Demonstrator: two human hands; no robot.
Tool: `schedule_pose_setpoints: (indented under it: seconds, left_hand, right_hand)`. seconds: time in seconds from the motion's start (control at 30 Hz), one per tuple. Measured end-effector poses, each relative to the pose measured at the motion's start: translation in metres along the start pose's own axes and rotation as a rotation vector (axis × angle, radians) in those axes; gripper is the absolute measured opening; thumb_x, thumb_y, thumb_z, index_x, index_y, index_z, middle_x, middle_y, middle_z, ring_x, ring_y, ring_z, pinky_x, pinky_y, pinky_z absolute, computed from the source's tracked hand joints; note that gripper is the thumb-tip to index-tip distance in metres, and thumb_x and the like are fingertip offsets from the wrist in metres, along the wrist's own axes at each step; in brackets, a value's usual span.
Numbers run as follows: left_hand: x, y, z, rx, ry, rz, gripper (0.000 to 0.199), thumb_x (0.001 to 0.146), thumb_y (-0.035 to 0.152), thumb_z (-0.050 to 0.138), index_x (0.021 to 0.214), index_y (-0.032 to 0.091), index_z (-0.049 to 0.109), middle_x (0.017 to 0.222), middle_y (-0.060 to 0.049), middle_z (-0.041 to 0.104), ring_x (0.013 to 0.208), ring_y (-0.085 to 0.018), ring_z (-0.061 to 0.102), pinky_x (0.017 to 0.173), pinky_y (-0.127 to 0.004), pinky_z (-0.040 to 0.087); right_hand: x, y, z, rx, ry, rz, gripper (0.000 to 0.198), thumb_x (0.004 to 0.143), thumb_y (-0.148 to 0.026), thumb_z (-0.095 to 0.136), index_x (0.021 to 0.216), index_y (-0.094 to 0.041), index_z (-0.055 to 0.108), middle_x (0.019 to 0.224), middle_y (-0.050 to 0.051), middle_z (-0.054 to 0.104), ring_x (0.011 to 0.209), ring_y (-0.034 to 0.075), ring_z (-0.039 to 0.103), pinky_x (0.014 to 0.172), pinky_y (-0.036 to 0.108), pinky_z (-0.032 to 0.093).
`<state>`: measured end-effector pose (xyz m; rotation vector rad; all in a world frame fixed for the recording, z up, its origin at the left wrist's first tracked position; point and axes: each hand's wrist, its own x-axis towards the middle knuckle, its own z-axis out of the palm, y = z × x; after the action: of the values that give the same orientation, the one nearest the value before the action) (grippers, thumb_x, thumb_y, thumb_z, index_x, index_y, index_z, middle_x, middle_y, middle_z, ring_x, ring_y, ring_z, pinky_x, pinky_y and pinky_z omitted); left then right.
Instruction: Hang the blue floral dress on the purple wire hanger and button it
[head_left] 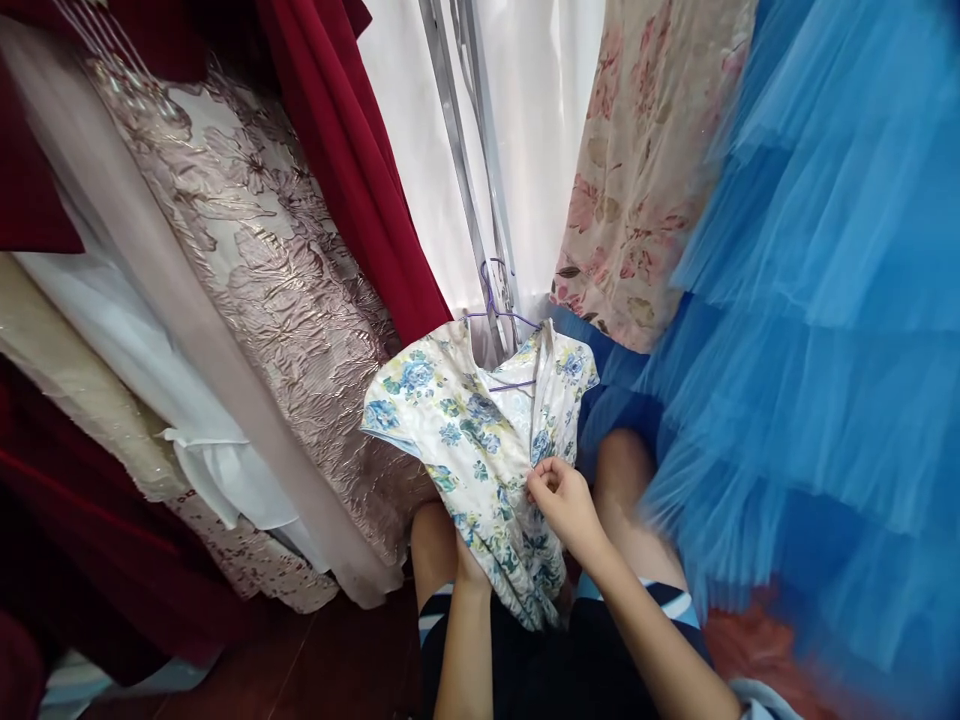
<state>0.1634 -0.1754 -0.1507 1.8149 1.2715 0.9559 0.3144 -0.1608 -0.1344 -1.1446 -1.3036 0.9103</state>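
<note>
Floral garment [484, 440] — in right grip [564, 498]

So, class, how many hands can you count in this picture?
2. The right hand pinches the front of the blue-flowered garment. The left hand is at its lower left edge, partly hidden behind it.

Purple hanger [492, 308]: is carrying a cap-sleeved floral garment [469, 440], whose shoulders are resting over its arms.
Tiled floor [281, 665]: is showing reddish-brown at lower left; whether garment hems [304, 598] are touching it is remaining unclear.
</note>
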Motion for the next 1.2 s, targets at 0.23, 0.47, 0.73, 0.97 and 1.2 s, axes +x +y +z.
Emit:
schedule_pose_setpoints:
  seconds: [0.23,0.47,0.73,0.97,1.2]
  left_hand:
    - [0.012,0.003,0.004,-0.684,0.757,-0.065,0.073,0.095,0.068,0.019,0.132,0.022,0.061,0.127,-0.013,0.065,0.13,-0.033,0.052,0.107,-0.045,0.046]
    - [0.001,0.037,-0.014,0.125,0.801,0.425,0.044,0.089,0.025,0.065,0.132,0.027,0.056,0.14,-0.009,0.051,0.131,-0.026,0.049,0.11,-0.041,0.041]
    - [-0.001,0.056,0.013,0.155,0.301,0.511,0.03,0.092,0.008,0.055,0.113,0.025,0.067,0.117,-0.006,0.066,0.112,-0.019,0.061,0.1,-0.035,0.05]
    - [-0.003,0.054,0.013,0.097,0.377,0.597,0.024,0.091,0.004,0.054,0.097,0.021,0.071,0.096,-0.006,0.067,0.094,-0.017,0.065,0.085,-0.03,0.053]
    - [-0.003,0.047,0.016,0.102,0.329,0.548,0.024,0.09,0.005,0.055,0.099,0.022,0.07,0.095,-0.006,0.066,0.094,-0.017,0.064,0.086,-0.03,0.052]
  right_hand:
    - [0.009,0.007,-0.014,-0.013,-0.091,0.025,0.006,0.079,-0.022,0.051,0.074,-0.021,0.052,0.053,-0.003,0.061,0.05,0.015,0.054,0.053,0.024,0.04]
    - [0.0,-0.006,-0.025,-0.042,-0.16,0.023,0.005,0.077,-0.019,0.052,0.073,-0.02,0.053,0.054,-0.002,0.061,0.052,0.015,0.057,0.054,0.024,0.041]
    - [-0.012,-0.024,-0.033,-0.096,-0.21,0.022,0.008,0.077,-0.019,0.055,0.07,-0.019,0.053,0.055,-0.003,0.057,0.051,0.012,0.052,0.049,0.022,0.034]
    - [-0.016,-0.021,-0.034,0.086,-0.268,0.044,0.005,0.081,-0.022,0.057,0.078,-0.019,0.056,0.057,-0.002,0.061,0.052,0.012,0.053,0.051,0.022,0.038]
    - [-0.014,-0.017,-0.04,0.101,-0.347,0.059,0.006,0.083,-0.02,0.057,0.077,-0.018,0.057,0.057,-0.002,0.06,0.053,0.012,0.052,0.052,0.022,0.037]
